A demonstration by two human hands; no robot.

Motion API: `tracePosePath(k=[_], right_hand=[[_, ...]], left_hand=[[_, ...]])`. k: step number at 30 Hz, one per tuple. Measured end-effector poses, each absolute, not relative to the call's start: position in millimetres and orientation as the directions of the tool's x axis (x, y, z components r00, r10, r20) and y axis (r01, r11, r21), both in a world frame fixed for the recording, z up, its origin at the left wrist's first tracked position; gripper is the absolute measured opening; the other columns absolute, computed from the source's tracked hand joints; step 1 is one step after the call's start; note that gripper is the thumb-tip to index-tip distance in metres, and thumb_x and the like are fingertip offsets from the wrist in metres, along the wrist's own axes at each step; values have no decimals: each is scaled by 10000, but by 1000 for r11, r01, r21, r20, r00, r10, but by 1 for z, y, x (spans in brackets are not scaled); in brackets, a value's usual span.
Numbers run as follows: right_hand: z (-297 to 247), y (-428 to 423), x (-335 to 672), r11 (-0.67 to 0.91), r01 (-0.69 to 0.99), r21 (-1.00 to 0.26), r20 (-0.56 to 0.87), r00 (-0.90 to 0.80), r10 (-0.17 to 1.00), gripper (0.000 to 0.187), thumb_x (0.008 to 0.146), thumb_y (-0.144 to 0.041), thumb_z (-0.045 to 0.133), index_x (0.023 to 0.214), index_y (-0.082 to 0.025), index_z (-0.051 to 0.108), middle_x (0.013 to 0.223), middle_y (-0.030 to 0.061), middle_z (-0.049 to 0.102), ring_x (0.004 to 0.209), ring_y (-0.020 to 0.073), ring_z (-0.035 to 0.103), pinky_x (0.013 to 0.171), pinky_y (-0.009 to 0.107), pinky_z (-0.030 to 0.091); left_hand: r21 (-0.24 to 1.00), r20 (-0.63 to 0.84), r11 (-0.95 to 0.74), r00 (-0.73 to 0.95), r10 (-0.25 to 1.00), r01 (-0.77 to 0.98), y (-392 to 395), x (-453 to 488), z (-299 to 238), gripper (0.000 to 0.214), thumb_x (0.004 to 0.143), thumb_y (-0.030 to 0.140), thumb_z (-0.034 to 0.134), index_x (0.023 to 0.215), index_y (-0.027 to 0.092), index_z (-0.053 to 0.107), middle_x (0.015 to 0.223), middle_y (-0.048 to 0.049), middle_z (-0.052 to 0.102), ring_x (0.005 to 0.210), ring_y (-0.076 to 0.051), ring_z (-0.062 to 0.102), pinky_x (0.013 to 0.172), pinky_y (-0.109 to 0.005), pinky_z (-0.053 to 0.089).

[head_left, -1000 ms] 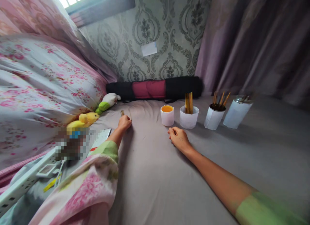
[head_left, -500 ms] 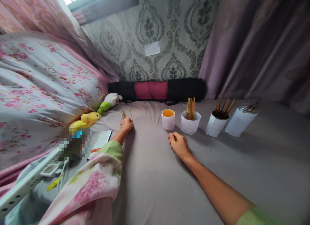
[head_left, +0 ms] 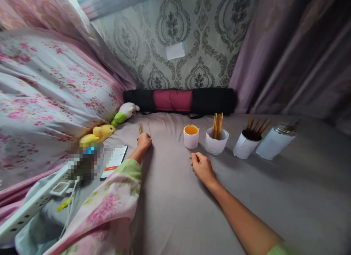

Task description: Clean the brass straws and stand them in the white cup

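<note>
My left hand (head_left: 144, 141) is closed around a small bundle of thin brown sticks (head_left: 140, 128), whose tops stick up above the fist, with one thinner stick apart from the rest. To the right, my right hand (head_left: 202, 167) hovers low over or rests on the sheet, fingers curled together in a pinch; anything between them is hidden. Just beyond it stands a white-wrapped cup with an orange inside (head_left: 191, 138). Beside that cup, a wider white tub (head_left: 216, 143) holds a bunch of upright golden-brown sticks (head_left: 218, 126).
Two more white-wrapped cans, one dark inside (head_left: 245, 147) and one metal-rimmed (head_left: 274, 145), lean at right with sticks in them. A black and maroon roll (head_left: 172, 101) lies along the wall. At left are plush toys (head_left: 102, 133), a phone (head_left: 115, 161) and a power strip (head_left: 34, 209).
The view has tilted slightly downward, shifting everything a little in the frame. Both hands keep nearly the same pose and place, the left still around its sticks.
</note>
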State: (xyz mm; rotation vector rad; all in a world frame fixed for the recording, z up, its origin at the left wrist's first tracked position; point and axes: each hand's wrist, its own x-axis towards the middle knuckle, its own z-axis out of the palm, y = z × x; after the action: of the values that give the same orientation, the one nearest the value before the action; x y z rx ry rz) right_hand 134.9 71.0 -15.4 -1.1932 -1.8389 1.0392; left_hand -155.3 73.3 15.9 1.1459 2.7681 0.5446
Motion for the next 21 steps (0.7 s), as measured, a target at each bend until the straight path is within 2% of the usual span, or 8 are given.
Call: tracePosePath(k=[10, 21], right_hand=[[-17, 71, 134, 253, 372, -893, 129, -328, 936, 342, 835, -406, 360, 747, -174, 595, 570, 17, 588, 469, 111, 508, 466, 207, 345], [-20, 72, 134, 259, 354, -899, 140, -327, 935, 342, 833, -412, 368, 746, -171, 594, 565, 15, 578, 443, 104, 479, 444, 204, 327]], left_hand=[[378, 55, 653, -720, 692, 656, 73, -153, 19, 282, 695, 64, 484, 895, 89, 681, 963, -195, 650, 953, -248, 592, 794, -281, 417], [451, 38, 643, -733, 679, 619, 73, -162, 14, 259, 671, 101, 524, 863, 132, 695, 940, -161, 666, 952, -237, 596, 797, -268, 420]])
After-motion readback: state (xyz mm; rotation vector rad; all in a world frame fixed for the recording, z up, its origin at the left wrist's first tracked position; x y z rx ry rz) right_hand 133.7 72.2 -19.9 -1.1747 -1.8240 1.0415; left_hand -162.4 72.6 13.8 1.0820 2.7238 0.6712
